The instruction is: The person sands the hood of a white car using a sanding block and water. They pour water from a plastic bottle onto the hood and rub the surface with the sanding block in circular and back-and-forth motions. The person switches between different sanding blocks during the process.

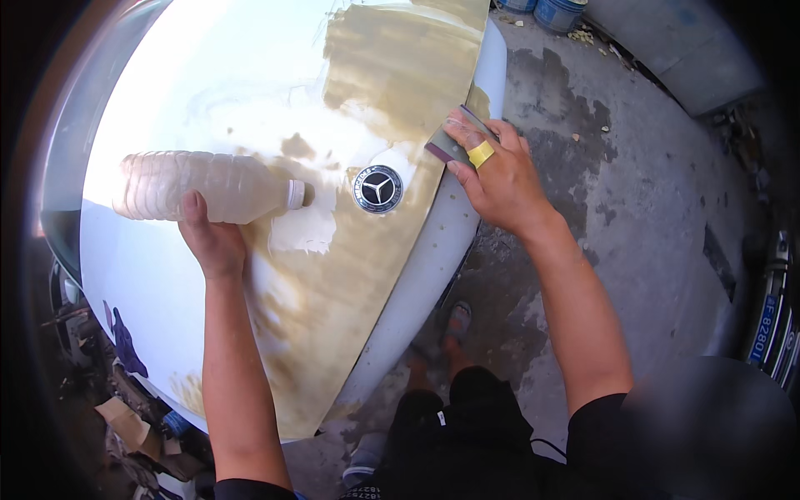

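Observation:
My left hand (210, 242) is closed under a large ribbed plastic bottle (200, 185), thumb on its side. The bottle lies nearly level, its white-capped neck towards the right, with cloudy pale liquid inside. Beneath it is a white car hood (158, 275) with tan filler-coloured patches (392, 75). A round silver-and-black badge (377, 189) sits near the hood's edge. At that edge, to the right of the badge, my right hand (500, 171) grips a grey sanding block (460, 140) with a dark reddish face against the panel. Yellow tape (481, 154) wraps one finger.
Blue buckets (558, 14) stand at the far right on the stained concrete floor (642, 200). A large grey panel (675, 50) leans beyond them. A vehicle's front (775, 300) shows at the right rim. Dark cloth (127, 343) lies on the hood's left; cardboard (125, 423) clutters the lower left.

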A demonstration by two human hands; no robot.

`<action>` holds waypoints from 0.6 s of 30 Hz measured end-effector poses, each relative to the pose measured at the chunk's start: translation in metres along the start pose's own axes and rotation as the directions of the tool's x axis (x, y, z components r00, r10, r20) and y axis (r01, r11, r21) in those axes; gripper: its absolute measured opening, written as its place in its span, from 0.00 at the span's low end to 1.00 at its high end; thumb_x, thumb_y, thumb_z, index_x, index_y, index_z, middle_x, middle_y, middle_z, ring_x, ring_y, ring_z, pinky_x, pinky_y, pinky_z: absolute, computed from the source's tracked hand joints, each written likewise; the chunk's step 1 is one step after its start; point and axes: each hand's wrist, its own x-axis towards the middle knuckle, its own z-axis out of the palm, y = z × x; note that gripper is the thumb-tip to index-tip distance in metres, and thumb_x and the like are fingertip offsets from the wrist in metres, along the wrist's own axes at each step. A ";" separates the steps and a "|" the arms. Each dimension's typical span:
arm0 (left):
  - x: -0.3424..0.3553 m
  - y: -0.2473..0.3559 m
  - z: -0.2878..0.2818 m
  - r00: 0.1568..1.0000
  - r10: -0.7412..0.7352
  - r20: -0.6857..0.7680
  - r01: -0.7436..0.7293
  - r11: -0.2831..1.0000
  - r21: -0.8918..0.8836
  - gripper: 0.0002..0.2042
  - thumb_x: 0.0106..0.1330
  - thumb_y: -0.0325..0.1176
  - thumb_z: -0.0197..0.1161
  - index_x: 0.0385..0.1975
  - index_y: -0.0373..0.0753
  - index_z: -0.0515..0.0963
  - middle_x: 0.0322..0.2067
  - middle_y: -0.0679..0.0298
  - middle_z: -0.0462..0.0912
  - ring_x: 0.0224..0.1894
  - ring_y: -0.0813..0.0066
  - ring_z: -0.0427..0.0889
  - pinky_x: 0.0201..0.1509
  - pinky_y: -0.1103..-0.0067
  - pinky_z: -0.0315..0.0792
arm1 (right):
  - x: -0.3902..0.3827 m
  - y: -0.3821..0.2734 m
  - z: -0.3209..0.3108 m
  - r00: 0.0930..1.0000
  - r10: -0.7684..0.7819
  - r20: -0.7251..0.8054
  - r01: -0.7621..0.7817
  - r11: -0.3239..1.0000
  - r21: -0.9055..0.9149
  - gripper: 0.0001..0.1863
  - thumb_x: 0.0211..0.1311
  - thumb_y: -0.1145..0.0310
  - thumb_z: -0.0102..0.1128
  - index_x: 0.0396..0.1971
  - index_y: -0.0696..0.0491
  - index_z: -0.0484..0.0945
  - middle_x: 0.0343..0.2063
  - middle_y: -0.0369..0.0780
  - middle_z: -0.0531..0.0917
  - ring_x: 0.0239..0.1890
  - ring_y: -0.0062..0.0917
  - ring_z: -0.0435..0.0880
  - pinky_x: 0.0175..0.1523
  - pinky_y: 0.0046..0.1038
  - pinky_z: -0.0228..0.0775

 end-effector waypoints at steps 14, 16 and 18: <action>0.001 0.002 0.001 1.000 -0.004 0.013 0.004 1.000 -0.008 0.35 0.66 0.56 0.62 0.61 0.33 0.64 0.55 0.56 0.73 0.59 0.61 0.74 0.65 0.64 0.68 | -0.033 -0.050 0.014 0.974 0.217 -0.064 -0.214 0.975 0.055 0.28 0.57 0.66 0.65 0.60 0.51 0.73 0.64 0.39 0.74 0.55 0.43 0.71 0.57 0.45 0.63; 0.000 0.003 -0.004 1.000 0.001 0.005 -0.001 1.000 -0.014 0.35 0.65 0.56 0.62 0.61 0.33 0.64 0.55 0.56 0.73 0.58 0.61 0.74 0.65 0.64 0.68 | -0.069 -0.092 0.011 0.987 0.153 -0.053 -0.149 0.986 0.076 0.27 0.58 0.66 0.64 0.59 0.52 0.73 0.63 0.40 0.75 0.55 0.43 0.71 0.57 0.43 0.63; 0.001 0.004 -0.009 1.000 0.001 0.021 -0.001 1.000 -0.019 0.34 0.65 0.55 0.62 0.61 0.33 0.64 0.55 0.56 0.73 0.58 0.61 0.74 0.64 0.64 0.68 | -0.079 -0.106 0.010 0.988 0.152 -0.020 -0.149 0.982 0.113 0.27 0.59 0.66 0.64 0.59 0.52 0.73 0.62 0.41 0.75 0.55 0.44 0.71 0.58 0.43 0.63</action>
